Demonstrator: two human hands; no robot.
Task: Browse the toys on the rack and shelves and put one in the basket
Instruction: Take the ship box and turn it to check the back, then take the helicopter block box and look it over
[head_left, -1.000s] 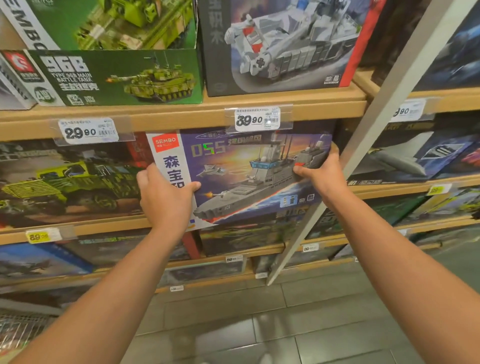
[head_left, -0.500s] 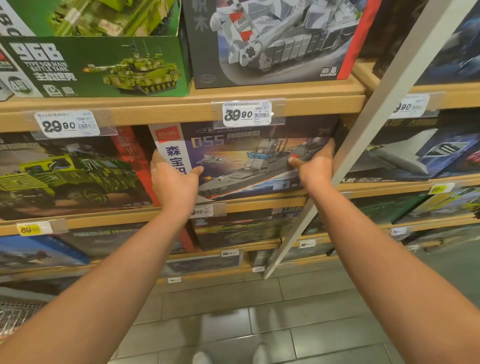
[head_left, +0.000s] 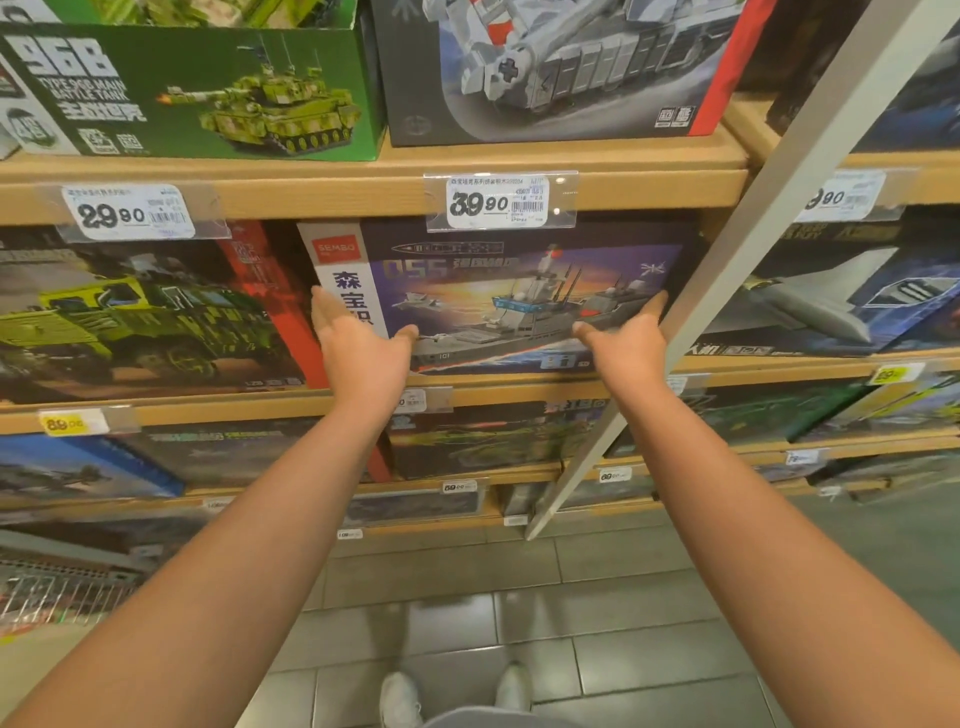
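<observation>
Shoes (head_left: 452, 696) and grey floor tiles sit nearest, below two bare arms stretched toward the shelf (head_left: 363, 182). A corner of wire basket (head_left: 57, 587) shows low at the far left, well apart from the hands and holding nothing that can be made out.

Change first: a second ago both hands gripped the warship box (head_left: 509, 301) by its side edges, held out in front of the shelf — now the box stands back in its slot under the 39.90 tag (head_left: 498, 200), upright and face out, and the grip is gone. In my judgement this one was looked over and returned, so the browsing goes on and nothing has been chosen for the basket yet.

Left hand (head_left: 363, 348) lies against the box's white left strip, fingers (head_left: 324, 306) straight and loosely spread, thumb out to the right — touching or just off the face, not clamped. Right hand (head_left: 623, 338) is by the box's lower right corner, beside the slanted grey post (head_left: 727, 270), fingers likewise extended and apart, holding nothing.

Left of the box stands a green truck box (head_left: 130, 322); above it, a green tank box (head_left: 208, 93).
</observation>
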